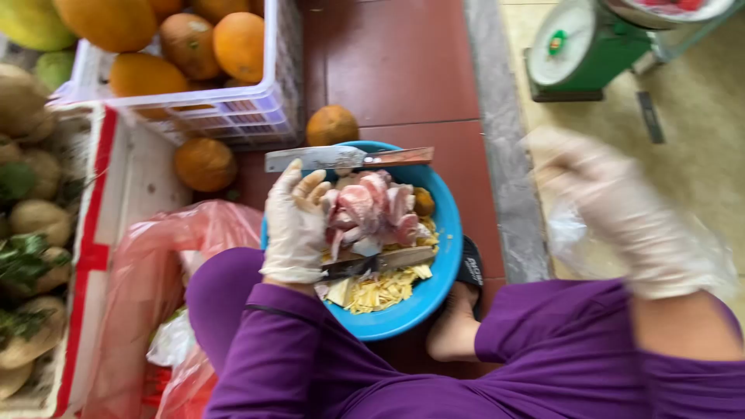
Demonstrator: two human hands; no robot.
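Purple sleeves fill the bottom of the frame. Gloved left hand (295,225) lies open on peeled pink fruit pieces (371,208) already in the blue bowl (446,256); right hand (621,209), blurred, holds a clear bag (574,237), grip unclear. Whole fruits remain in the crate (256,116), upper left.

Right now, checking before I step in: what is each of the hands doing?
Left hand: open, fingers resting on the pink fruit pieces.
Right hand: blurred, cannot tell.
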